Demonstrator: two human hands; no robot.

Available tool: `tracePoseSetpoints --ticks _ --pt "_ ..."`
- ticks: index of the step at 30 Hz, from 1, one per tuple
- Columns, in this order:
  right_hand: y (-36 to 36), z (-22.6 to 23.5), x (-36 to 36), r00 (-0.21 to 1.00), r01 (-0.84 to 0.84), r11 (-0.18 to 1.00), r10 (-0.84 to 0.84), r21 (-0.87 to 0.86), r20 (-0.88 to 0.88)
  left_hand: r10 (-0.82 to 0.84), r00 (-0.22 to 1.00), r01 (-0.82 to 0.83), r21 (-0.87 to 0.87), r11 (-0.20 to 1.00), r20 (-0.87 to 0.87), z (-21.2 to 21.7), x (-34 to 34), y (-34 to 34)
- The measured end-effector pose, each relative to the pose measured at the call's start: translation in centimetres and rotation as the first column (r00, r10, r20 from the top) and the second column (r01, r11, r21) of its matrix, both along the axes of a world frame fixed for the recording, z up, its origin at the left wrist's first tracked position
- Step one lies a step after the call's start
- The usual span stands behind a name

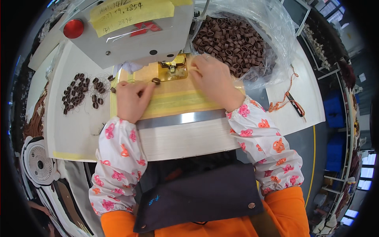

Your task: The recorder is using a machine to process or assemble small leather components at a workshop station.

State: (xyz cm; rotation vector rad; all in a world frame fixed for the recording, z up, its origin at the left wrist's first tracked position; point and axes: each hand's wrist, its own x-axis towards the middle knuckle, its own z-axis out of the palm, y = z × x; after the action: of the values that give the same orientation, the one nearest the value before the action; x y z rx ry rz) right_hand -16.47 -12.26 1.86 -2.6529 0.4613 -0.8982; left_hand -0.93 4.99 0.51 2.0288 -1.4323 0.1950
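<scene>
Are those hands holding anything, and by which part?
The left hand seems to pinch a small brown loop by its left edge. I can't tell whether the right hand holds anything.

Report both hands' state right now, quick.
Left hand: curled, at a small dark-brown ring-shaped piece; firm grip cannot be told.
Right hand: fingers loosely bent; whether holding anything cannot be told.

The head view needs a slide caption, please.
At a machine, left hand holding a brown ring, right hand beside bagged rings.
</scene>
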Motion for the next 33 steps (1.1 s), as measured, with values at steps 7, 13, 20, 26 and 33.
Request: tracePoseSetpoints --ticks 7,13,20,26,33 --pt "-3.3 0.5 -1.4 0.994 0.039 0.975 -0.059 -0.218 -0.087 0.258 0.859 -0.23 0.116 0.966 -0.442 0.6 4.5 4.0" --pt "-4.0 0.1 0.2 0.956 0.014 0.943 -0.111 -0.332 -0.273 0.079 0.985 -0.064 -0.101 0.993 0.154 2.4 1.0 1.9" --pt "-5.1 0.3 0.3 0.935 -0.099 0.945 -0.018 -0.312 -0.353 -0.002 0.998 -0.002 -0.076 0.997 -0.055 -1.2 -2.0 -4.0" --pt "-3.3 1.9 0.9 0.98 -0.15 0.988 0.145 -0.03 -0.135 0.096 0.979 -0.074 0.128 0.989 -0.182 -0.2 -0.6 -3.4" --pt "-0.4 0.8 1.4 0.957 -0.145 0.396 0.29 0.907 0.026 -0.108 0.844 0.057 -0.112 0.992 -0.526 -0.4 -1.4 -3.2"
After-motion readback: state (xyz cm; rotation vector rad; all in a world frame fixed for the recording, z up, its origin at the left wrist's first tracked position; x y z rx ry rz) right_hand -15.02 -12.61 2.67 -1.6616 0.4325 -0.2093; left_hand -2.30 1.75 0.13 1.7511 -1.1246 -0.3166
